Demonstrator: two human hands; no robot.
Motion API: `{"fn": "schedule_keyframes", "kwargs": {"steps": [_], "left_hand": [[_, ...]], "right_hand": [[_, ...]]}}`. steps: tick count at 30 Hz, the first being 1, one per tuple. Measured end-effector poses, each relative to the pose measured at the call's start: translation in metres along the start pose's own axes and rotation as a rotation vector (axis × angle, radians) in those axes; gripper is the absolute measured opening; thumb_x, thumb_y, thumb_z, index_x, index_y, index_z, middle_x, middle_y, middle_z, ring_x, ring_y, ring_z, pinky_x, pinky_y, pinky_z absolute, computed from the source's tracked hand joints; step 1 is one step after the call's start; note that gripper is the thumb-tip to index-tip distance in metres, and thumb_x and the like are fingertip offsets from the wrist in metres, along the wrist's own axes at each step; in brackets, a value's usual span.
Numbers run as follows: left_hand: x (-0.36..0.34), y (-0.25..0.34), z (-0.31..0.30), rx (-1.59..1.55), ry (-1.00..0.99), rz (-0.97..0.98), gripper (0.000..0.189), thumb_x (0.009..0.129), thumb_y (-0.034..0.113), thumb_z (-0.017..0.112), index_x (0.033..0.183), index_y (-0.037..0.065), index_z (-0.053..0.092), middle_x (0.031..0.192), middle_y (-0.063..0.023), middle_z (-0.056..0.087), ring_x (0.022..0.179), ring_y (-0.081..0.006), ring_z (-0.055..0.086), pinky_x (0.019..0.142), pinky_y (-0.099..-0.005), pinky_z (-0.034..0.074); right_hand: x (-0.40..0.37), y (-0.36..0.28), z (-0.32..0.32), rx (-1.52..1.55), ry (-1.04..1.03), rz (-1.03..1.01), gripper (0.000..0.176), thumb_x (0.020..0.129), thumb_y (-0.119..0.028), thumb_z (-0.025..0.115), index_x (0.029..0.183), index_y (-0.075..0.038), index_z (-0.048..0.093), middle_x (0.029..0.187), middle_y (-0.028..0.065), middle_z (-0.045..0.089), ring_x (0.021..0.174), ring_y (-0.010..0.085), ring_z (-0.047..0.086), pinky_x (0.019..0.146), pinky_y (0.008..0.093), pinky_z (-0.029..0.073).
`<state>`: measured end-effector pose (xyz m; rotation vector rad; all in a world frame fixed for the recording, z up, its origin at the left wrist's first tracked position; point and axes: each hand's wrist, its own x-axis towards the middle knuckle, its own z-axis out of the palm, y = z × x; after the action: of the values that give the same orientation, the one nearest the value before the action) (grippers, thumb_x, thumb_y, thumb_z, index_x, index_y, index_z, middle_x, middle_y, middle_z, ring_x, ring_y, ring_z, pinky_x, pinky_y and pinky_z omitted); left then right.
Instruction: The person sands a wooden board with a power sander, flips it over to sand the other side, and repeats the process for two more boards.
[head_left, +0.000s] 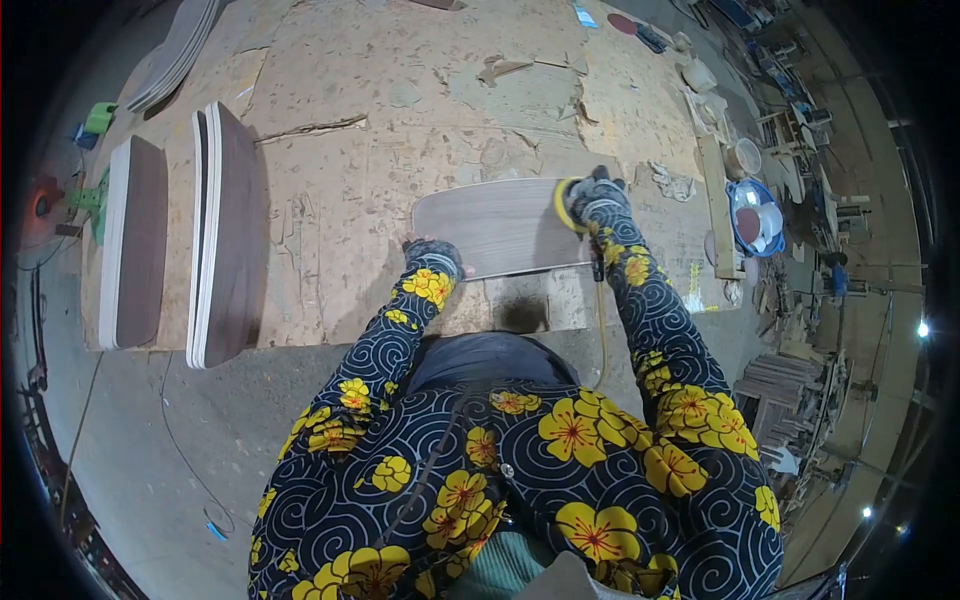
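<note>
A curved wooden panel (500, 226) with a pale edge and grey-brown grain lies flat near the front of the worktable. My left hand (436, 258), in a grey glove with bare fingertips, holds the panel's near left corner. Over the panel's right end, my gloved right hand (600, 200) is closed round a round sander with a yellow rim (566, 206). The sander's disc is tilted towards me in view, and its underside is hidden. From it a thin yellowish air hose (602, 330) drops over the table's front edge.
Stacked curved panels (228, 220) and another thick stack (134, 245) stand at the left. More panels (178, 58) lie at the far left. Worn board covers the table (350, 200). At the right are a blue basin (756, 218), a pale bucket (744, 158) and a wooden strip (716, 210).
</note>
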<state>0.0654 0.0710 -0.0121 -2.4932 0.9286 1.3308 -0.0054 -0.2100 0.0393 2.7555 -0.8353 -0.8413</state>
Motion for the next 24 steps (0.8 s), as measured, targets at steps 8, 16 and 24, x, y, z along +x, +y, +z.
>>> {"fn": "schedule_keyframes", "kwargs": {"steps": [8,16,24], "left_hand": [[0.014,-0.004,0.023,-0.037,0.134,-0.025,0.09,0.085,0.068,0.057,0.147,0.004,0.043,0.159,-0.0198,0.028,0.149,-0.0422,0.016,0.117,-0.0634,0.01],[-0.022,-0.056,0.141,-0.178,0.461,0.01,0.08,0.081,0.063,0.062,0.142,0.011,0.051,0.154,-0.0143,0.037,0.147,-0.0436,0.016,0.117,-0.0603,0.01],[-0.061,-0.135,0.21,-0.435,0.793,-0.237,0.048,0.079,0.048,0.07,0.105,0.007,0.066,0.127,-0.0154,0.055,0.131,-0.0429,0.04,0.105,-0.0543,0.036]], "right_hand": [[-0.063,-0.087,-0.018,0.207,0.205,-0.249,0.033,0.088,-0.025,0.061,0.12,-0.015,0.066,0.134,0.0112,0.051,0.124,0.0391,0.049,0.096,0.0471,0.052],[-0.071,-0.136,-0.003,0.314,0.317,-0.382,0.041,0.089,-0.024,0.057,0.128,-0.012,0.051,0.126,0.0207,0.053,0.116,0.0403,0.057,0.085,0.0502,0.055],[-0.041,0.014,0.013,0.63,0.141,0.166,0.071,0.076,-0.04,0.079,0.134,-0.016,0.045,0.129,0.0231,0.049,0.113,0.0413,0.06,0.091,0.0474,0.053]]}}
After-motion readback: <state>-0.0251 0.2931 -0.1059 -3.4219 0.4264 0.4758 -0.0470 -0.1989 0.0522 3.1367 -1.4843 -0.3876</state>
